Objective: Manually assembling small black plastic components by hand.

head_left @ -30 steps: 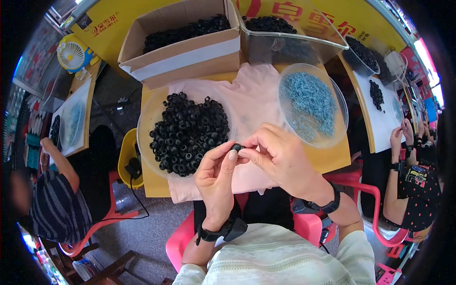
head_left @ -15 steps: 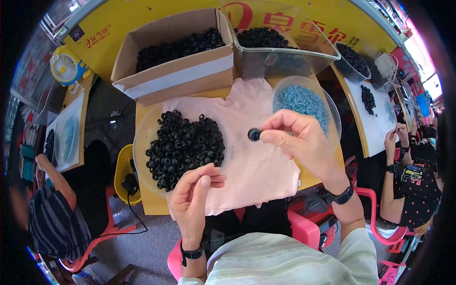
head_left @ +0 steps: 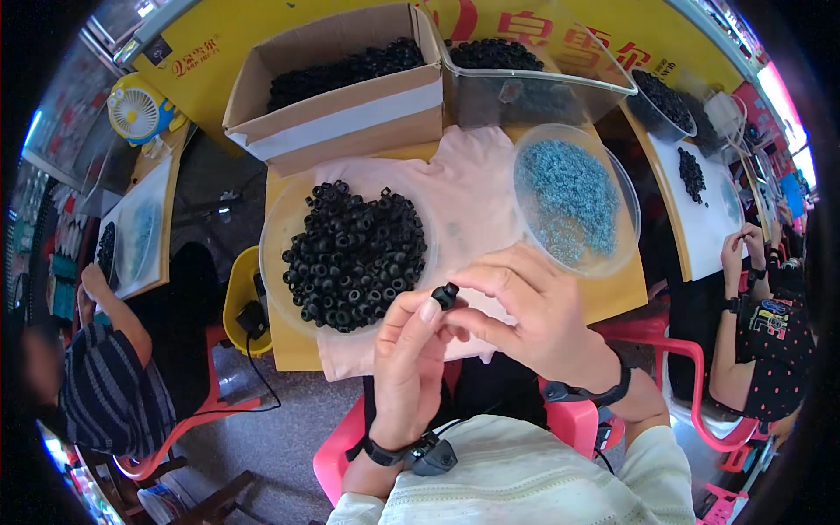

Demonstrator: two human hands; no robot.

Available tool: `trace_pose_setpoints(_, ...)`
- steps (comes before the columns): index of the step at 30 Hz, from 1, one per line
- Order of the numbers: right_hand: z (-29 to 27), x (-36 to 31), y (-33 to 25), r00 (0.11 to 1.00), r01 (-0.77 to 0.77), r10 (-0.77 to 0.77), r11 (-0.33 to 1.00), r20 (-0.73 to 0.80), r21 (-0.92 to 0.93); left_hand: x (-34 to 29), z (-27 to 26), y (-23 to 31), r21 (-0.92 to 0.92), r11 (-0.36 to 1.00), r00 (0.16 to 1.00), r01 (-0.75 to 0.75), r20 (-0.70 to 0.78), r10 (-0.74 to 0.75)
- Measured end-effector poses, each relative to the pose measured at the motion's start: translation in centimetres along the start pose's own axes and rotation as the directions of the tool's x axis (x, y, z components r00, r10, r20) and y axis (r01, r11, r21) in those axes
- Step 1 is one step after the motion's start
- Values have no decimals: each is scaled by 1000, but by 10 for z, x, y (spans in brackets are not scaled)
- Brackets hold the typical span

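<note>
A small black ring part is pinched between the fingertips of my left hand and my right hand, just above the table's near edge. To the left of it stands a clear bowl heaped with several black ring parts. At the right stands a clear bowl of small blue parts. A pink cloth covers the table between the bowls.
A cardboard box and a clear bin, both holding black parts, stand at the back. Other people sit at neighbouring tables, one at the left and one at the right. A small fan is far left.
My left hand has risen from below the table edge to meet my right hand. The right hand has come down and nearer with the black ring part, and both now pinch it.
</note>
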State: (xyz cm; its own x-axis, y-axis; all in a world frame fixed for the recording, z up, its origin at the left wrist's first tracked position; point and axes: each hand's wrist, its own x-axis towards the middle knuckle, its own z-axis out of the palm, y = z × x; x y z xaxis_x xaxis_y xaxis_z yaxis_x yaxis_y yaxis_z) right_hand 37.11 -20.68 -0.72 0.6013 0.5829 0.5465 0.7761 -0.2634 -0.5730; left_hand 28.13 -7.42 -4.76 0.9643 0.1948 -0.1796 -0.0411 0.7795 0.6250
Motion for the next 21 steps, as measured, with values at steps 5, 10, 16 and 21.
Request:
trace_pose_setpoints(5, 5, -15, -6, 994, 81, -89, 986, -55, -144, -14, 10, -10, -177, 981, 997, 76, 19, -74)
trace_pose_setpoints(10, -3, -26, -10, 997, 54, -53, 998, -48, 29, -25, 15, -13, -173, 970, 984, 171, 71, -161)
trace_pose_setpoints(16, -8, -29, -16, 992, 113, -111, 993, -66, 33, -33, 17, -15, -179, 965, 981, 190, 84, -177)
trace_pose_setpoints(21, -8, -30, -16, 998, 40, -41, 999, -49, -25, -32, 16, -15, -179, 964, 979, 198, 94, -184)
